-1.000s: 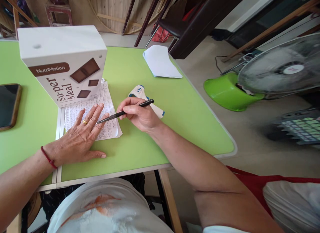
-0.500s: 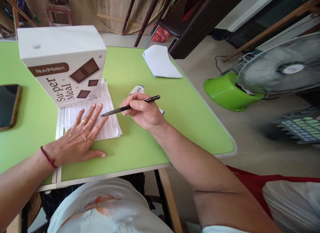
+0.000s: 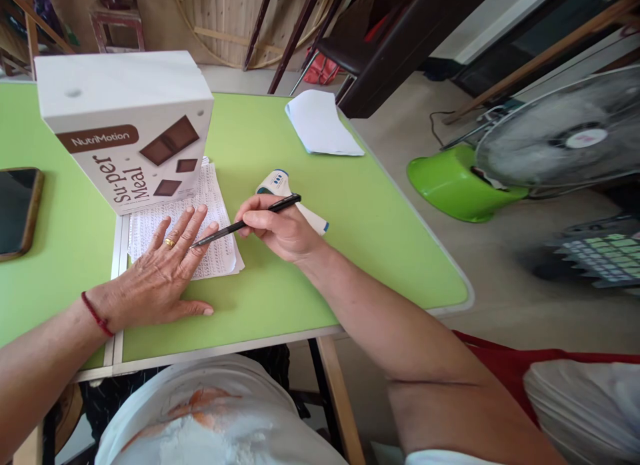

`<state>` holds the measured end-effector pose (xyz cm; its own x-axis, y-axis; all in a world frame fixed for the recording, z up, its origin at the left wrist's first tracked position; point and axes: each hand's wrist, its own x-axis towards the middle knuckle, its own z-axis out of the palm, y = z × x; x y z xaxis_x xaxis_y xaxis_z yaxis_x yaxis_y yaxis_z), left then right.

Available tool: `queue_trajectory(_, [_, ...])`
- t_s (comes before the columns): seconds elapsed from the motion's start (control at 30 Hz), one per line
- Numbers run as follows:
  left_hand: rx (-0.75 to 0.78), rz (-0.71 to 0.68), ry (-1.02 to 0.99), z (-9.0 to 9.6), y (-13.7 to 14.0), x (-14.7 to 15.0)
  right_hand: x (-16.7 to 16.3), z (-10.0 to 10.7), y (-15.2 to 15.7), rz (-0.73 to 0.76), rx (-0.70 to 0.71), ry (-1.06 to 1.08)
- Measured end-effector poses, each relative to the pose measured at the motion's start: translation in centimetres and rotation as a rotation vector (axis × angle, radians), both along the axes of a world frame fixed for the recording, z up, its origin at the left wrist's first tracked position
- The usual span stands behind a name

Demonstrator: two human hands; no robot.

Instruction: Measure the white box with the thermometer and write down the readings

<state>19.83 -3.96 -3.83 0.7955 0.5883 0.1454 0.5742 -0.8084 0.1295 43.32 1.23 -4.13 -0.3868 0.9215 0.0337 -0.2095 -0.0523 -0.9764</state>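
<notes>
My left hand (image 3: 165, 268) lies flat with fingers spread, its fingertips over the sheets of paper (image 3: 223, 242) covered in rows of small handwriting. A gold ring and a red cord bracelet are on it. Between the fingers of my right hand (image 3: 280, 228) is a black pen (image 3: 235, 226), held slantwise. Its tip points down-left and appears at my left index finger; whether it touches the finger cannot be told. A white box (image 3: 135, 142) with chocolate pictures stands upright on the far part of the sheets. Partly behind my right hand lies a white and blue handheld thermometer (image 3: 315, 220).
A dark phone (image 3: 19, 212) rests at the left of the green table (image 3: 390, 252). More white paper (image 3: 323, 122) lies at the far right corner. Beyond the table's right edge are a fan (image 3: 575, 132), a green plastic stool (image 3: 460, 185) and a grey crate (image 3: 600, 255).
My right hand has shifted left and slightly down with the pen, so the pen tip is now across my left index finger. More of the thermometer shows. My left hand has hardly moved.
</notes>
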Motion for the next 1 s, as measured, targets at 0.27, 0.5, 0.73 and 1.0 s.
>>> queue_trajectory(0.27, [-0.008,-0.001,0.03,0.11,0.06,-0.06,-0.11,0.06,0.03,0.015,-0.018,-0.053])
queue_trajectory(0.5, [-0.007,-0.019,0.023,0.07,-0.03,0.04,-0.18,-0.17,-0.05,0.018,-0.007,-0.027])
queue_trajectory(0.73, [-0.02,-0.016,0.022,0.08,0.03,0.1,-0.2,-0.32,0.01,0.031,-0.018,-0.03])
queue_trajectory(1.0, [-0.043,-0.014,0.02,-0.06,0.05,-0.03,-0.24,-0.41,0.09,0.007,-0.001,0.024])
